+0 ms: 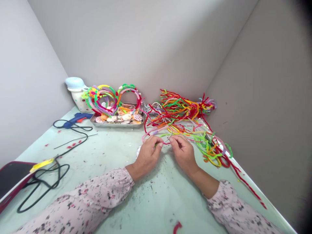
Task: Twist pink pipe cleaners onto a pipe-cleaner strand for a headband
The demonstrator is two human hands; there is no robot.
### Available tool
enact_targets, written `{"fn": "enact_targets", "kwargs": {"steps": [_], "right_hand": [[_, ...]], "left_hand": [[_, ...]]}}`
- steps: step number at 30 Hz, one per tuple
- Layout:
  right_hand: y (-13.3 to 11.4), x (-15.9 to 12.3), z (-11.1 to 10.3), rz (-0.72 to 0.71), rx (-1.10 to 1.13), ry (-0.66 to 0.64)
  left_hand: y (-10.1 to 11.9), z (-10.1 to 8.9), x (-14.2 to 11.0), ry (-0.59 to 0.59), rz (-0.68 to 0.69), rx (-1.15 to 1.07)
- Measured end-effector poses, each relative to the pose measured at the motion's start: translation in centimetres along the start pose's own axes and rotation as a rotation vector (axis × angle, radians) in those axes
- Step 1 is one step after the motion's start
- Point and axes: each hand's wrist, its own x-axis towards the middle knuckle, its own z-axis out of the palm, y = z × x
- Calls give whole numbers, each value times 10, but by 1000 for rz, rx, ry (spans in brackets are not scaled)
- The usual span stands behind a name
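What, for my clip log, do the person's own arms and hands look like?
Both arms wear long, pale pink sleeves with a dark and red speckled print: the left sleeve and the right sleeve. The left hand and right hand are bare, with no gloves or rings visible.

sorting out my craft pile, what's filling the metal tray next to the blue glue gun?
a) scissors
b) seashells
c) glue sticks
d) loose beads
b. The metal tray is heaped with scallop-shaped and other seashells, seen beneath the pipe-cleaner headbands propped at its back.
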Motion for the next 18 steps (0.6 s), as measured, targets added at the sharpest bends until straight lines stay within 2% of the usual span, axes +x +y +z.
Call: {"fn": "enact_targets", "kwargs": {"steps": [18], "right_hand": [[1, 1, 1, -16, -2, 16]], "left_hand": [[-1, 1, 1, -63, 34, 84]]}}
